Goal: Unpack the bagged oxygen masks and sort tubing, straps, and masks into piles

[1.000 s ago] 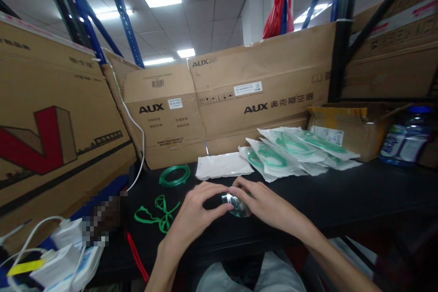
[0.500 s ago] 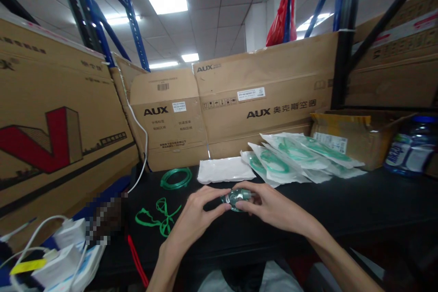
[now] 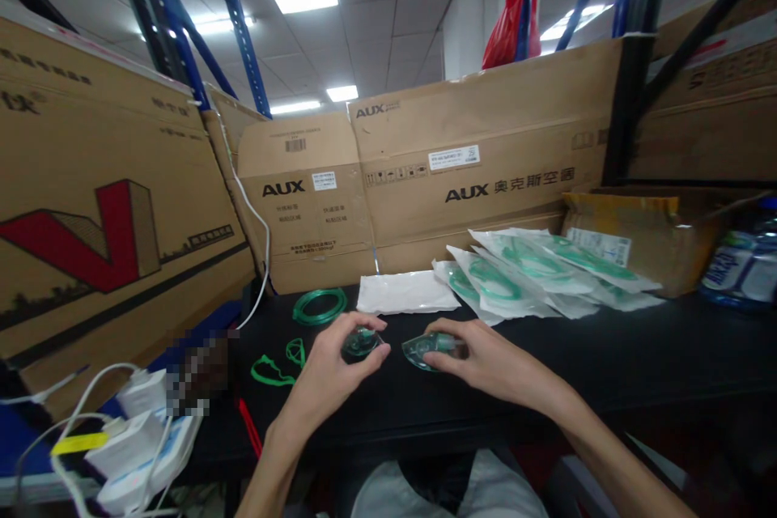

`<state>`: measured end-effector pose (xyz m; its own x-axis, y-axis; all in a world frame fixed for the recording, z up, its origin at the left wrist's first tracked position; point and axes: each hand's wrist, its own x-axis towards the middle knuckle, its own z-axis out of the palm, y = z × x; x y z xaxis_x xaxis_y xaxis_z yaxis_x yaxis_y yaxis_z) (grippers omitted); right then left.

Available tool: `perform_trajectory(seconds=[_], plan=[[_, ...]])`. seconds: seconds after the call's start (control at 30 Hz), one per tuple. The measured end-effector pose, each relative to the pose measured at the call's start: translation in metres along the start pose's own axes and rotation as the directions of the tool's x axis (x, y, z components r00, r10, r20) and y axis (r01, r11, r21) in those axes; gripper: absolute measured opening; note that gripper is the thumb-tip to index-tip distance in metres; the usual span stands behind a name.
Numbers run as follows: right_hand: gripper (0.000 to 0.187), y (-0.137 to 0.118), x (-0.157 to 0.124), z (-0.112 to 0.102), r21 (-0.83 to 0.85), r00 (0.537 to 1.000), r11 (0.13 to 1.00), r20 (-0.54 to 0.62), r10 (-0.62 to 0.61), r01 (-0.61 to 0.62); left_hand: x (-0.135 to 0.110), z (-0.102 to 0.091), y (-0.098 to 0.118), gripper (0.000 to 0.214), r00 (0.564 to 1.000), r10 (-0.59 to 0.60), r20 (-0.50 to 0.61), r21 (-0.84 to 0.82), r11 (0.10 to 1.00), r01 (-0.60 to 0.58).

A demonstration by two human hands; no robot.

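My right hand (image 3: 470, 352) is closed on a clear green plastic mask (image 3: 420, 350), whose pointed, see-through edge faces left. My left hand (image 3: 340, 356) is curled around a small clear green plastic piece (image 3: 363, 341); its exact kind is partly hidden by the fingers. A narrow gap separates the two pieces above the black tabletop (image 3: 388, 409). Beyond my left hand lies a coil of green tubing (image 3: 320, 307). A loose green elastic strap (image 3: 270, 372) lies left of that hand, partly covered by it.
A flat white packet (image 3: 408, 292) lies at the back, beside several clear packs of green tubing (image 3: 503, 279). An opened carton (image 3: 655, 247) and a blue bottle (image 3: 741, 259) stand at right. A power strip (image 3: 149, 457) with white plugs sits at left. Cardboard panels (image 3: 486, 137) wall the back.
My hands were together on the clear green plastic; now they are apart, each with a piece. The left hand moved left. The view has shifted slightly.
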<state>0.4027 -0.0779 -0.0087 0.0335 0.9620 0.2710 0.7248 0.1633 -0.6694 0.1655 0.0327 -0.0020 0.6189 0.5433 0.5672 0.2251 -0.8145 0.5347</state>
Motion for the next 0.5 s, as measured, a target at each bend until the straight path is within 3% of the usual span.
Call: perform_trajectory(seconds=[0.2,0.3,0.5], plan=[[0.040,0.001,0.003,-0.009,-0.004,0.999,0.999,0.016,0.038,-0.038,-0.032,-0.006,-0.033,0.007,0.968,-0.088,0.235,0.274,0.962,0.021],[0.038,0.000,0.003,-0.010,-0.009,0.999,1.000,0.033,0.024,-0.023,-0.036,-0.004,-0.044,0.011,0.955,-0.142,0.262,0.348,0.936,0.044],[0.036,0.001,0.002,-0.008,0.017,0.999,0.999,-0.004,-0.034,0.034,-0.045,-0.014,-0.057,0.046,0.954,-0.152,0.259,0.351,0.935,0.054]])
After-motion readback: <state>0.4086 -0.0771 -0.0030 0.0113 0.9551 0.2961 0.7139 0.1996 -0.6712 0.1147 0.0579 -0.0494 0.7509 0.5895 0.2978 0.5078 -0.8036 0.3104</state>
